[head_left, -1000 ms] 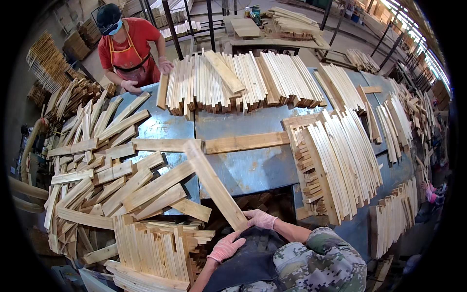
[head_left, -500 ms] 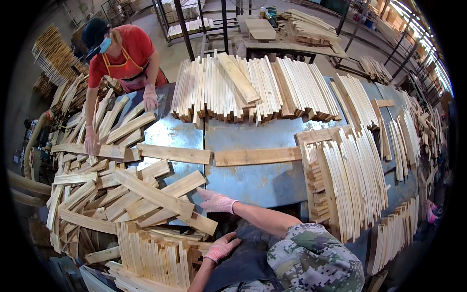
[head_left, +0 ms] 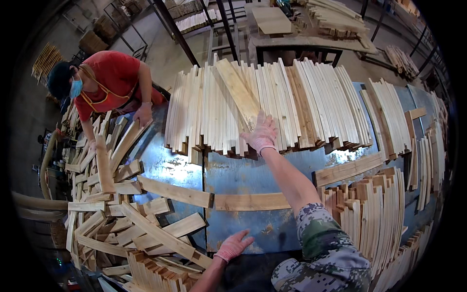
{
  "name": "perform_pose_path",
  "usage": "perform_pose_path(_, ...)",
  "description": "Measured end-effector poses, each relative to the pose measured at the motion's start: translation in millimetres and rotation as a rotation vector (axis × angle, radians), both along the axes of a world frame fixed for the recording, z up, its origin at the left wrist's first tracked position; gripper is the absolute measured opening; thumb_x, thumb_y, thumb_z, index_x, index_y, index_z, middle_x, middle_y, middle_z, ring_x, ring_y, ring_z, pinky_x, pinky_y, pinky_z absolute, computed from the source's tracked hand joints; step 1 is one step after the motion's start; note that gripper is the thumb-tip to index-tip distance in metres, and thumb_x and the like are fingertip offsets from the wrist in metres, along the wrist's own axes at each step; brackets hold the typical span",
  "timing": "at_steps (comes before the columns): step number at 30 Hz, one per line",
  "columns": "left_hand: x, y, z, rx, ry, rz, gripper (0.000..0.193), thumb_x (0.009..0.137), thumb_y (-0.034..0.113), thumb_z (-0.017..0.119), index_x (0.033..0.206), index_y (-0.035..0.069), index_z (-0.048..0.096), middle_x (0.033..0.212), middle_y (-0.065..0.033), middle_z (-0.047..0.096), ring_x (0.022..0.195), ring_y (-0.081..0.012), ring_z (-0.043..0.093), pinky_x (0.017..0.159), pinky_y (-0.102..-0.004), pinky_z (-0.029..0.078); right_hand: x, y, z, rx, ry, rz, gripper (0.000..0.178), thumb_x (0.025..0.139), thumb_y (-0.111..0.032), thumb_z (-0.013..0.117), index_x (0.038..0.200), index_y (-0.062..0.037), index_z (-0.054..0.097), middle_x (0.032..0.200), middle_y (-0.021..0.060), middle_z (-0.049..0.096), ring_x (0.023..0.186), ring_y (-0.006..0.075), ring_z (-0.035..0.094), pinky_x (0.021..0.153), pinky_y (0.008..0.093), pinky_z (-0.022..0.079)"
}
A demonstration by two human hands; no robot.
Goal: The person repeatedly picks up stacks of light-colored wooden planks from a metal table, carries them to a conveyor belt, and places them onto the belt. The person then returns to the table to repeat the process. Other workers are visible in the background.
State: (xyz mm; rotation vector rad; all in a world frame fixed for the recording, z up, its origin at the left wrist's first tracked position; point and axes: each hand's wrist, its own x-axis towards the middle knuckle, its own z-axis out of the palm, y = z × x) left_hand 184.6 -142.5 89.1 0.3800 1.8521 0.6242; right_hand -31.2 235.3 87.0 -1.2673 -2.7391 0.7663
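Note:
My right hand (head_left: 263, 132), in a pale pink work glove, reaches over a long row of upright wooden boards (head_left: 326, 104). Its fingers are spread at the near end of a single loose board (head_left: 236, 87) lying slanted across the row's top. Whether the fingers press on that board is hard to make out. My left hand (head_left: 233, 246), gloved too, hovers by the table's near edge with fingers apart and nothing in them. Two boards lie end to end across the blue metal table: a left board (head_left: 175, 191) and a right board (head_left: 250, 202), the latter partly behind my right forearm.
A jumbled heap of boards (head_left: 160, 228) covers the left side. Across it a co-worker in red (head_left: 114, 73) handles boards. Stacked boards (head_left: 374, 209) stand to my right, with a flat board (head_left: 350, 169) behind them. A row of upright boards (head_left: 155, 272) sits at lower left.
My right hand has swung forward from the near table area to the slanted board. My left hand has shifted slightly right. The co-worker has tilted a board up, and my view has shifted.

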Motion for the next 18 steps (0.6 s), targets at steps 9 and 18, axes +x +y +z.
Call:
perform_pose_path(9, -92, 101, 3, 0.171, -0.081, 0.197, 0.062, 0.104, 0.04, 0.071, 0.147, -0.002, 0.06, 0.144, -0.0177, 0.067, 0.133, -0.0257, 0.063, 0.114, -0.0348, 0.047, -16, 0, -26, 0.064, 0.042, 0.212, 0.096, 0.079, -0.036, 0.085, 0.158, -0.0094, 0.039, 0.138, 0.0258, 0.052, 0.129, 0.0432, 0.054, 0.105, 0.0526, 0.047)
perform_pose_path(18, -188, 190, -14, 0.502, 0.075, 0.779, 0.052, 0.105, 0.031, 0.067, 0.146, 0.001, 0.055, 0.131, -0.0107, 0.068, 0.118, -0.0205, 0.062, 0.105, -0.0365, 0.05, 132, -52, 38, -0.099, 0.069, 0.277, 0.1, 0.073, -0.033, 0.088, 0.158, -0.0104, 0.042, 0.134, 0.0241, 0.054, 0.123, 0.0448, 0.055, 0.104, 0.0508, 0.048)
